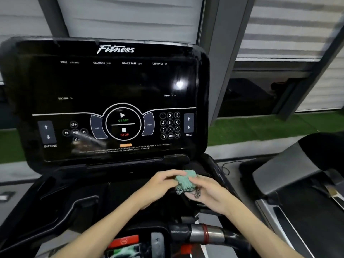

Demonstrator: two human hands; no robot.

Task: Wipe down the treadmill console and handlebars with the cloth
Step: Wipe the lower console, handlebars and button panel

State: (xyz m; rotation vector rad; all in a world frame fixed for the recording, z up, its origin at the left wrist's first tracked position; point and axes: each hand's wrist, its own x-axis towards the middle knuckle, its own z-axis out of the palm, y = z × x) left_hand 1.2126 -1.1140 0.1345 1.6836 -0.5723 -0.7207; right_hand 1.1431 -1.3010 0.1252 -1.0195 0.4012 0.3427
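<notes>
Nearest you, the handlebar (pixel 206 234) shows a metal sleeve with a red ring. Your left hand (pixel 158 185) and right hand (pixel 208 192) both pinch the bunched green cloth (pixel 185 180) above the black tray (pixel 83 187) beneath the glossy console (pixel 111 81). Cloth is nubby, with a grey mesh underside. Another treadmill (pixel 290 175) stands to your right.

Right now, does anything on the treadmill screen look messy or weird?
Yes. The console has a cloudy smear at its lower left, near the volume buttons. The rest is glossy black, so it looks unwiped.
</notes>
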